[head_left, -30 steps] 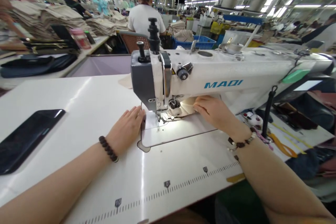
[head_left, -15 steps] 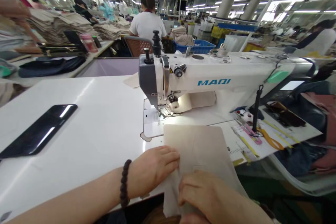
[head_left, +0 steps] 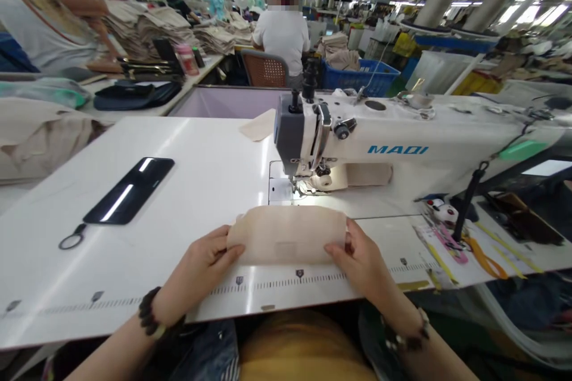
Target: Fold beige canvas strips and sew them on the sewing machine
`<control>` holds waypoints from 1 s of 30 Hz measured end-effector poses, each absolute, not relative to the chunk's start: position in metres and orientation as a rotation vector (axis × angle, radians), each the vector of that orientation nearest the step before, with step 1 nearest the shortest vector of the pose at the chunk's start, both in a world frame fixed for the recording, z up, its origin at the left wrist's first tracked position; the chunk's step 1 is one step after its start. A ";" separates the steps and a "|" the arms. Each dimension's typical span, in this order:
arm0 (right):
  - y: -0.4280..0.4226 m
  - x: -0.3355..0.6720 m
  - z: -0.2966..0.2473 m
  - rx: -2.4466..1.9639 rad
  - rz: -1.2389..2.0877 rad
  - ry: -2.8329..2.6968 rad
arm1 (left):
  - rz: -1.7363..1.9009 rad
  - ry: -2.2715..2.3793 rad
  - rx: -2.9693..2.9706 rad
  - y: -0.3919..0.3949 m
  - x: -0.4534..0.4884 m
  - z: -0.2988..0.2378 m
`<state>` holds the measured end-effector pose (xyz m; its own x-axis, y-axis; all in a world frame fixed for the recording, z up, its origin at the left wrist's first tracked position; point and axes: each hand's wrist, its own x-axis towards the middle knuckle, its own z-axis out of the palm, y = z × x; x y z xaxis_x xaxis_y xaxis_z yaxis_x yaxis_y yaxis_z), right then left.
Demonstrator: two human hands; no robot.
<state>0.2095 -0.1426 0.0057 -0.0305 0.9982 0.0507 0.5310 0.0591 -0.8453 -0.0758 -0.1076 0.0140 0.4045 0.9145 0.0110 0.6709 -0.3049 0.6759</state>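
Between my hands a beige fabric piece is held in front of the sewing machine, over the ruler marks at the table's front. Its left end is pinched by my left hand, thumb on top and fingers behind. My right hand grips the right end in the same way. The cloth curves away from me along its upper edge, and a faint small rectangle shows on it. Just beyond it is the lit needle area, with another beige piece lying under the machine arm.
On the white table a dark phone with a ring strap lies to the left. Orange-handled scissors and small tools lie at the right. Behind the machine, a person in a white shirt sits near a blue crate.
My hands have moved apart to opposite ends of the fabric, which was hanging over the table's front edge and is now raised onto the table. The camera view has shifted left.
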 end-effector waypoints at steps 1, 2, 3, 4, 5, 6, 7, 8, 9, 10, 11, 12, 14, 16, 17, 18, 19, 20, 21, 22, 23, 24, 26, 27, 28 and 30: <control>-0.138 0.206 0.003 -1.569 0.856 -1.603 | 0.542 1.377 2.041 -0.107 -0.076 0.012; -0.136 0.205 0.001 -1.563 0.845 -1.599 | 0.540 1.401 2.014 -0.106 -0.075 0.010; -0.135 0.204 -0.001 -1.543 0.815 -1.632 | 0.538 1.425 1.988 -0.107 -0.076 0.008; -0.135 0.204 -0.002 -1.516 0.766 -1.689 | 0.543 1.450 1.959 -0.107 -0.076 0.006; -0.137 0.204 -0.003 -1.489 0.706 -1.758 | 0.557 1.470 1.929 -0.108 -0.076 0.004; -0.138 0.205 -0.003 -1.465 0.638 -1.826 | 0.584 1.489 1.903 -0.110 -0.076 0.002; -0.140 0.205 -0.003 -1.450 0.575 -1.886 | 0.618 1.500 1.890 -0.111 -0.075 0.002; -0.141 0.206 -0.002 -1.445 0.524 -1.932 | 0.650 1.500 1.897 -0.113 -0.075 0.001; -0.142 0.205 -0.001 -1.447 0.490 -1.966 | 0.672 1.484 1.928 -0.114 -0.074 0.002; -0.142 0.205 0.001 -1.450 0.462 -1.993 | 0.677 1.460 1.981 -0.115 -0.073 0.002; -0.141 0.204 0.002 -1.451 0.432 -2.015 | 0.664 1.432 2.044 -0.115 -0.073 0.004; -0.140 0.203 0.003 -1.456 0.402 -2.033 | 0.647 1.409 2.101 -0.116 -0.072 0.005; -0.137 0.201 0.003 -1.467 0.340 -2.057 | 0.613 1.395 2.168 -0.114 -0.071 0.008; -0.132 0.199 0.001 -1.472 0.277 -2.061 | 0.619 1.450 2.179 -0.109 -0.071 0.009; -0.130 0.199 0.001 -1.474 0.252 -2.058 | 0.634 1.482 2.176 -0.106 -0.070 0.009; -0.127 0.198 0.000 -1.474 0.233 -2.054 | 0.650 1.506 2.176 -0.103 -0.071 0.009; -0.125 0.197 0.000 -1.473 0.225 -2.053 | 0.661 1.522 2.176 -0.099 -0.071 0.008; -0.122 0.196 -0.001 -1.474 0.228 -2.055 | 0.668 1.534 2.175 -0.096 -0.071 0.008; -0.121 0.195 -0.001 -1.477 0.235 -2.058 | 0.668 1.540 2.175 -0.094 -0.071 0.007; -0.120 0.195 -0.001 -1.483 0.239 -2.062 | 0.663 1.540 2.174 -0.092 -0.072 0.006; -0.119 0.195 -0.001 -1.488 0.239 -2.067 | 0.658 1.534 2.171 -0.092 -0.072 0.006; -0.119 0.195 0.000 -1.497 0.239 -2.073 | 0.654 1.530 2.162 -0.092 -0.072 0.006; -0.120 0.196 0.000 -1.511 0.228 -2.085 | 0.658 1.535 2.132 -0.093 -0.072 0.006; -0.121 0.197 -0.001 -1.518 0.226 -2.088 | 0.659 1.543 2.115 -0.094 -0.072 0.006; -0.122 0.197 -0.001 -1.525 0.230 -2.089 | 0.659 1.555 2.100 -0.095 -0.072 0.006; -0.124 0.199 -0.002 -1.539 0.242 -2.084 | 0.659 1.575 2.090 -0.095 -0.071 0.006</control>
